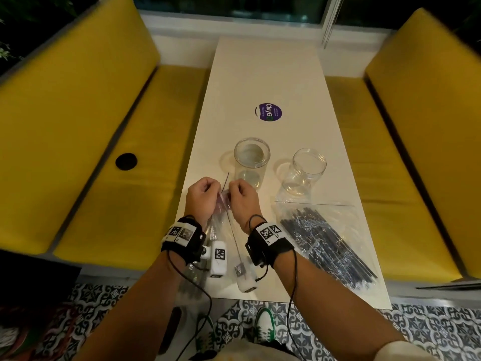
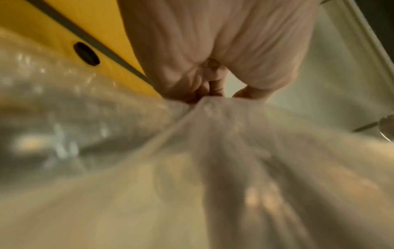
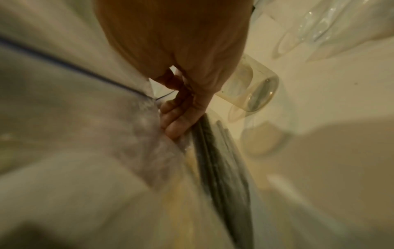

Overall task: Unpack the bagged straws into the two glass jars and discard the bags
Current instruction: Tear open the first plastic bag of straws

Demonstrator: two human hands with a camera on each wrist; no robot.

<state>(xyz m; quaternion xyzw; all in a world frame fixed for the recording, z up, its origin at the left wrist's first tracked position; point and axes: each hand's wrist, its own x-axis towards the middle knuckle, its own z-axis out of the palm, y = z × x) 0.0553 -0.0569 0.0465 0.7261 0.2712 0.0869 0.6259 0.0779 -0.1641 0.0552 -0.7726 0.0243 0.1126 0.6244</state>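
Note:
Both hands hold a clear plastic bag [image 1: 221, 222] of straws up over the table's near left part. My left hand [image 1: 201, 194] pinches one side of the bag's top edge and my right hand [image 1: 240, 195] pinches the other side, fingers curled. In the left wrist view the bag [image 2: 192, 160] spreads out blurred below the fingers. Dark straws [image 3: 221, 168] show inside the bag in the right wrist view. Two empty glass jars stand just beyond the hands: a straight one [image 1: 251, 160] and a wider-shouldered one [image 1: 304, 171]. A second bag of dark straws [image 1: 325, 243] lies flat at the near right.
The long white table [image 1: 265, 74] runs away from me with a round purple sticker [image 1: 268, 112] past the jars. Yellow cushioned benches [image 1: 104, 152] flank both sides. Patterned floor tiles and a shoe [image 1: 265, 324] show below the table's near edge.

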